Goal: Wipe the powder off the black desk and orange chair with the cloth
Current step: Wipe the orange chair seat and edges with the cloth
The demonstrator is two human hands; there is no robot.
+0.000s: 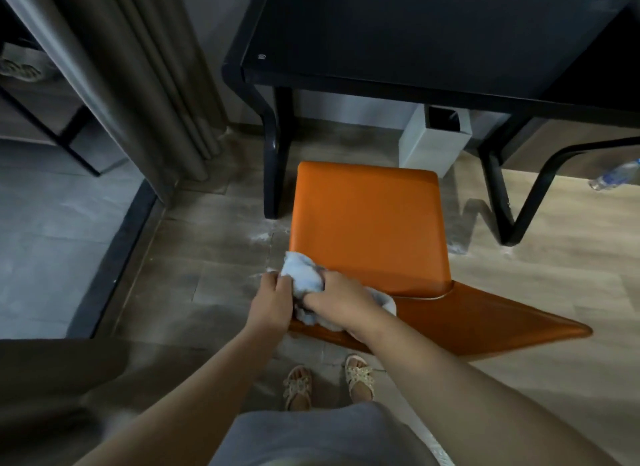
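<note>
Head view: the bunched cloth is gripped by the left hand and right hand at the near left corner of the orange chair, whence more powder could be swept onto the streaked floor before the black desk.

Well beyond the grip and a little to its right, a white bin with a dark square opening is standing on the wooden floor. Far off to the right, a plastic water bottle is lying on its side. Up and to the left, grey curtains are hanging to the floor, with grey tiles lying further left. Below the grip, two pale sandals are standing side by side.
</note>
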